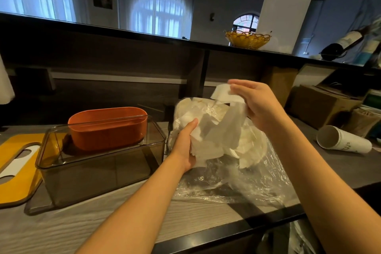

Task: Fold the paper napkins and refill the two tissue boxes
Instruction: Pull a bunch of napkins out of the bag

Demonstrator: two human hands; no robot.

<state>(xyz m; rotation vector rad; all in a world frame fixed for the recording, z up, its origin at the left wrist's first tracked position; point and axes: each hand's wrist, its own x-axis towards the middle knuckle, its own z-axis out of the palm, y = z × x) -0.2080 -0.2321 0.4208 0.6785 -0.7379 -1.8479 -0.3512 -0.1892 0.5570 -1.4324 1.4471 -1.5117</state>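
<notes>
A clear plastic bag (237,183) full of white paper napkins (214,140) lies on the grey wooden counter (86,227). My left hand (185,146) grips the left side of the napkin bundle. My right hand (255,103) is raised above the bag and pinches one white napkin (224,94) that hangs down from it. To the left stands a smoky transparent tissue box (99,173), and an orange tissue box (107,130) sits inside it. Both boxes are open on top and hold no napkins.
A yellow lid (14,179) with a white slot lies at the far left. A white paper cup (342,140) lies on its side at the right, near cardboard boxes (321,105). A yellow wicker basket (247,39) stands on the raised dark ledge behind.
</notes>
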